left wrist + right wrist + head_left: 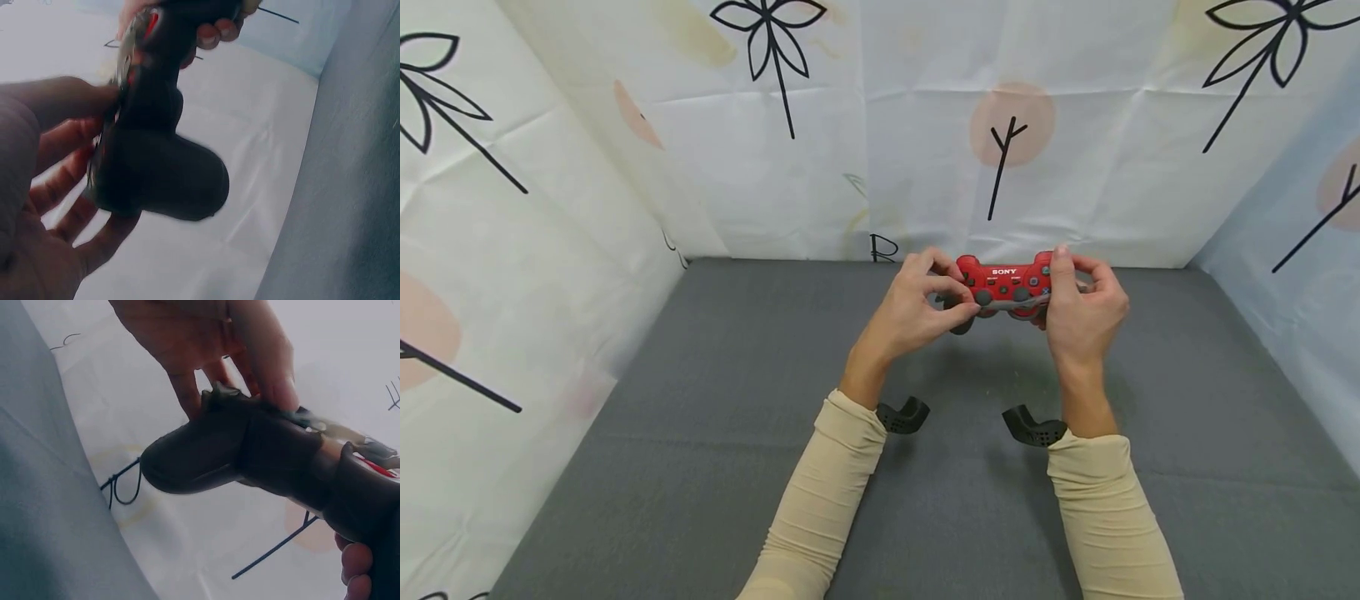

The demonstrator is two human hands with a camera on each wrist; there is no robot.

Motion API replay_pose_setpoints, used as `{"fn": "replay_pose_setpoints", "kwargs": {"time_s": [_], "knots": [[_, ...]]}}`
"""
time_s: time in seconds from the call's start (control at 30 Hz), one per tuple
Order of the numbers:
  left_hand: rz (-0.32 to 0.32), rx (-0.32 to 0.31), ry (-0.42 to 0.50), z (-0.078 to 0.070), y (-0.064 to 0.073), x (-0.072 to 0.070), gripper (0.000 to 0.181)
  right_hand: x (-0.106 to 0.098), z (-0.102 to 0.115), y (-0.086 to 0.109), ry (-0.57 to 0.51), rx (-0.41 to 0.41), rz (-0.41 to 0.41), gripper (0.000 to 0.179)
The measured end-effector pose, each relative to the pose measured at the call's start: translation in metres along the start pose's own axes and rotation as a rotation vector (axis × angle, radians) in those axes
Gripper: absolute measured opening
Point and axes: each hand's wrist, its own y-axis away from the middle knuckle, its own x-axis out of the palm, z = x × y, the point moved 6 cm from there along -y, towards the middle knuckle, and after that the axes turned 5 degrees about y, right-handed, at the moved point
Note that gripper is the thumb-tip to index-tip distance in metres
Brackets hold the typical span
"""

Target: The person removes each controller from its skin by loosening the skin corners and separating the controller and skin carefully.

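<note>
A red Sony game controller [1013, 289] is held up over the table, its buttoned face toward the head camera. A dark, rubbery-looking cover [162, 175] wraps its back and left grip, and its grey edge runs along the lower front. My left hand [910, 308] pinches that edge at the left grip between thumb and forefinger, its other fingers spread behind. My right hand [1082, 317] holds the controller's right end, thumb on the front, fingers partly hidden behind. In the right wrist view, the covered left grip [194, 456] points toward the left, below the left hand's fingers.
The table [737, 358] has a dark grey cloth top. White patterned sheets [917, 167] stand as walls behind and at both sides. A black wrist mount [904, 415] sits on the left wrist, and another black mount [1033, 428] on the right.
</note>
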Motion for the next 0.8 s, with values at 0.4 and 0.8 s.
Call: {"fn": "replay_pose_setpoints", "kwargs": {"time_s": [0.4,0.8], "knots": [[-0.151,-0.064,0.181,0.002,-0.002,-0.005,0.016,0.0,-0.002,-0.003,-0.059,0.037,0.028,0.017],[-0.047,-0.019,0.208,0.002,-0.005,-0.001,0.079,-0.01,-0.008,-0.015,-0.24,0.136,-0.016,0.016]]}}
